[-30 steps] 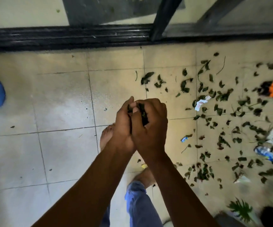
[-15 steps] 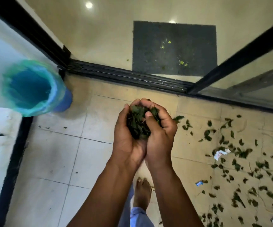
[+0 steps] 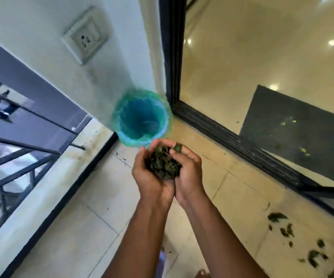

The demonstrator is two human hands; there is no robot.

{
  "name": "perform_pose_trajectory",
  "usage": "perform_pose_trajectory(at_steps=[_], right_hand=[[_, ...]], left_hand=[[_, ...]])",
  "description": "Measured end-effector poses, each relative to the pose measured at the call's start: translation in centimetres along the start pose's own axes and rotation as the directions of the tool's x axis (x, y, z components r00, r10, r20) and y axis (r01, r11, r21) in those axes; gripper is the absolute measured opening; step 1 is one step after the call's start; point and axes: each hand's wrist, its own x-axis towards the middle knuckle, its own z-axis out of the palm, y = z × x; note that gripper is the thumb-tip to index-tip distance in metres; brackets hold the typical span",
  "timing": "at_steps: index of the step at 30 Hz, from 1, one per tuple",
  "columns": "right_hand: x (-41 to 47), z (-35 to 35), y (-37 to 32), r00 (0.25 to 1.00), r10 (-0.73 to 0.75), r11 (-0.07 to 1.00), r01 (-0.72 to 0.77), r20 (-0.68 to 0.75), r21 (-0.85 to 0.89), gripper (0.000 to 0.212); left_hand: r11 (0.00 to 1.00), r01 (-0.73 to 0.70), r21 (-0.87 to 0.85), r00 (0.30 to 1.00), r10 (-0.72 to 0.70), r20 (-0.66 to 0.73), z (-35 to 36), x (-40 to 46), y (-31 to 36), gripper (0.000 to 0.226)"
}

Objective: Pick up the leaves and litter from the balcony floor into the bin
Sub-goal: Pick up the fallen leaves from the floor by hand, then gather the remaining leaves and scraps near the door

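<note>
Two cupped hands point(image 3: 169, 173), crumpled leaves point(image 3: 163, 165), round bin point(image 3: 142, 121)

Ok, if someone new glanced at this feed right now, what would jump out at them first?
Most likely the left hand and right hand, cupped together at centre frame around a heap of dark green leaves. Just beyond the fingertips stands the blue bin with its green liner, open-mouthed in the corner between the wall and the black door frame. More loose leaves on the floor lie at lower right.

Wall socket point(image 3: 85, 35), dark doormat point(image 3: 300, 135), railing point(image 3: 19, 145)
</note>
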Motion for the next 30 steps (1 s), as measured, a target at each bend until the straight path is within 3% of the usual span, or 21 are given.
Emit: perform_pose_trajectory(at_steps=[5,8,10,11,12,13,14,15,16,17,18,19,21,23,25,26,27,28,29,30], right_hand=[[8.2,6.3,4.0,0.985,0.162,0.987,-0.161,-0.057,0.017,0.028],[12.6,9.4,4.7,0.964,0.249,0.968,-0.243,-0.096,0.064,0.014],[15.3,10.9,4.7,0.952,0.271,0.962,-0.262,-0.143,0.076,0.012],[16.5,11.6,4.6,0.945,0.278,0.960,-0.269,-0.171,0.077,0.015],[17.5,12.2,4.5,0.937,0.286,0.958,-0.278,-0.200,0.067,0.019],[18.4,12.6,4.2,0.930,0.288,0.958,-0.283,-0.228,0.055,0.024],[18.9,13.0,3.9,0.926,0.285,0.958,-0.285,-0.249,0.035,0.028],[19.3,13.2,3.6,0.924,0.283,0.958,-0.287,-0.257,0.022,0.029],[19.7,13.3,3.1,0.919,0.300,0.952,-0.303,-0.258,0.026,0.028],[20.1,13.3,2.8,0.916,0.320,0.947,-0.319,-0.244,0.042,0.028],[20.3,13.3,2.4,0.915,0.337,0.941,-0.333,-0.222,0.055,0.032],[20.5,13.2,2.2,0.917,0.348,0.937,-0.338,-0.194,0.085,0.042],[20.9,12.9,1.9,0.918,0.358,0.932,-0.338,-0.170,0.132,0.056],[20.9,12.1,1.8,0.923,0.345,0.933,-0.318,-0.169,0.165,0.057],[19.9,11.0,1.9,0.933,0.326,0.941,-0.304,-0.153,0.151,0.054],[19.1,10.3,1.9,0.935,0.318,0.945,-0.301,-0.155,0.128,0.051],[18.2,9.2,1.9,0.935,0.314,0.949,-0.301,-0.166,0.099,0.047],[17.2,7.9,1.9,0.933,0.309,0.951,-0.304,-0.185,0.059,0.043],[16.1,6.5,1.8,0.930,0.304,0.951,-0.307,-0.208,0.014,0.037],[14.9,5.1,1.8,0.926,0.298,0.949,-0.313,-0.231,-0.030,0.033]], left_hand=[[0.997,0.043,0.062,0.993,-0.036,-0.110,-0.8,8.7,6.0,0.038],[0.986,0.064,0.151,0.986,-0.040,-0.162,0.6,13.3,8.9,0.037],[0.985,0.097,0.146,0.985,-0.074,-0.154,1.7,16.5,10.7,0.047],[0.964,0.139,0.225,0.976,-0.095,-0.198,-0.2,18.3,10.3,0.056],[0.903,0.218,0.371,0.943,-0.097,-0.319,-3.7,20.7,8.1,0.068],[0.729,0.331,0.599,0.922,-0.116,-0.368,-9.1,21.5,4.9,0.087],[0.461,0.411,0.786,0.909,-0.149,-0.388,-14.9,21.0,1.0,0.107],[0.186,0.379,0.907,0.925,-0.117,-0.362,-22.2,19.7,-2.8,0.114],[0.081,0.465,0.882,0.884,-0.103,-0.456,-27.9,18.6,-5.1,0.105],[0.122,0.524,0.843,0.852,-0.090,-0.516,-31.7,17.6,-6.5,0.087],[0.117,0.442,0.890,0.897,-0.096,-0.432,-34.1,17.8,-5.9,0.072],[0.139,0.430,0.892,0.903,-0.062,-0.426,-32.1,19.1,-4.3,0.067],[0.174,0.453,0.874,0.891,-0.096,-0.443,-34.5,19.5,-4.0,0.080],[0.315,0.478,0.820,0.878,-0.207,-0.432,-31.1,20.7,-2.7,0.085],[0.546,0.533,0.646,0.841,-0.427,-0.333,-23.5,25.4,3.0,0.065],[0.366,0.463,0.807,0.884,-0.256,-0.391,-16.7,25.2,5.2,0.066],[0.444,0.410,0.797,0.911,-0.159,-0.380,-11.3,23.7,6.8,0.070],[0.616,0.373,0.694,0.924,-0.181,-0.336,-6.6,22.5,8.6,0.070],[0.630,0.370,0.683,0.929,-0.256,-0.267,-2.7,21.0,8.8,0.063],[0.568,0.384,0.728,0.921,-0.291,-0.259,-0.9,19.2,8.0,0.053]])
